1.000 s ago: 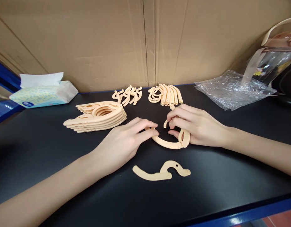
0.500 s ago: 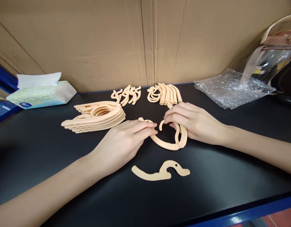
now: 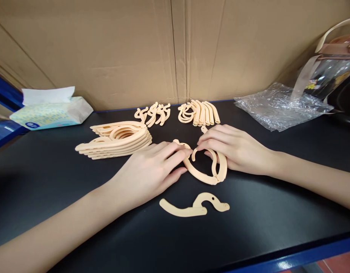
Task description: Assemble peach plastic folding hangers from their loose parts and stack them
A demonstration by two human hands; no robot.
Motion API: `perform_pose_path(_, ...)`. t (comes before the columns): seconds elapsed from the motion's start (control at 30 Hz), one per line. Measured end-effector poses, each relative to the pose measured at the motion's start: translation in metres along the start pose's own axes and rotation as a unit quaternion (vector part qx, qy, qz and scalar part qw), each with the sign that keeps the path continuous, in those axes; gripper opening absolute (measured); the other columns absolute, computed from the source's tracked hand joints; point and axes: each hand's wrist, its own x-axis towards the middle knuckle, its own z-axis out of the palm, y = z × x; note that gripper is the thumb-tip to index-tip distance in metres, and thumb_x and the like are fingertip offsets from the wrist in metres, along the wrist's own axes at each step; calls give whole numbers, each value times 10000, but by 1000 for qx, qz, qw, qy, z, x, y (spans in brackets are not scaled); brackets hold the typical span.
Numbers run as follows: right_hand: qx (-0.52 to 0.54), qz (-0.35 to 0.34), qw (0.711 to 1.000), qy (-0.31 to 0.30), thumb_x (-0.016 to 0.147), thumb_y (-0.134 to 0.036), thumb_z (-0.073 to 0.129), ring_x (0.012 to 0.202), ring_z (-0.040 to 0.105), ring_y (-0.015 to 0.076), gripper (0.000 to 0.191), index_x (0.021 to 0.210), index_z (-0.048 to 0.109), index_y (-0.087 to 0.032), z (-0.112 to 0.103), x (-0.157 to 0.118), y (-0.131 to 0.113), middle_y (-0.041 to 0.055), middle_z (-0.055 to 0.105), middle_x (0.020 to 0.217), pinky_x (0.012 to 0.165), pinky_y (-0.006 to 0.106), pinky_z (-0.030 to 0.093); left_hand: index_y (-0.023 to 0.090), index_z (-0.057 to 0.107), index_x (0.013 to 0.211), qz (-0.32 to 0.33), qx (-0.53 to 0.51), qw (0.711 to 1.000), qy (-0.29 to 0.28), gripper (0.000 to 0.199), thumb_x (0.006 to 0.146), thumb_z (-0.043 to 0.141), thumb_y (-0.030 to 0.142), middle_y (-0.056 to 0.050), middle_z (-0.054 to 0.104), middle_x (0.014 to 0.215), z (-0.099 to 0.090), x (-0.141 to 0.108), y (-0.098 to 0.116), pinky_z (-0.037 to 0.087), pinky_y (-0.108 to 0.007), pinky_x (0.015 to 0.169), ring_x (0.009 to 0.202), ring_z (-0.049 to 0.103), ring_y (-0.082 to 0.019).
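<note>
A peach plastic folding hanger (image 3: 202, 177) lies on the black table with its arms partly folded and its hook curving inside. My left hand (image 3: 152, 167) is closed on the left arm of the hanger, fingertips over its upper part. Around the right arm and near the hook tip, the fingers of my right hand (image 3: 228, 148) are closed too. Nearer to me rest loose hanger parts (image 3: 183, 211), a curved arm and a hook-shaped piece touching each other. To the left of my left hand sits a stack of folded hangers (image 3: 121, 146).
Small hook pieces (image 3: 155, 114) and curved hanger arms (image 3: 205, 113) lie in piles at the back. A tissue pack (image 3: 52, 113) stands at the far left. Crumpled clear plastic (image 3: 283, 108) and a water bottle (image 3: 331, 72) are at the right. Cardboard (image 3: 121, 53) walls off the rear.
My left hand has moved slightly right with the left arm of the hanger, bringing it closer to the right arm. The lower joint has shifted a little toward me.
</note>
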Motion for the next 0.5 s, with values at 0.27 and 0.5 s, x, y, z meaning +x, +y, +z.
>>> perform_pose_path(0.27, 8, -9, 1000, -22, 946, -134, 417, 974, 559, 218, 190, 1020, 592, -144, -4, 0, -1, 92, 666, 1003, 806, 356, 444, 241, 535, 1287, 30, 42, 998, -29, 384, 947, 471, 408, -76, 610, 1151, -5, -1, 4, 511, -334, 669, 854, 630, -225)
perform_pose_path(0.5, 12, -1, 999, -31, 916, -73, 416, 945, 546, 218, 212, 999, 601, -133, -3, 1, 0, 84, 666, 977, 801, 360, 426, 200, 584, 1200, 15, 29, 999, -24, 349, 961, 425, 398, -101, 606, 1157, -4, -1, 5, 514, -337, 665, 857, 635, -230)
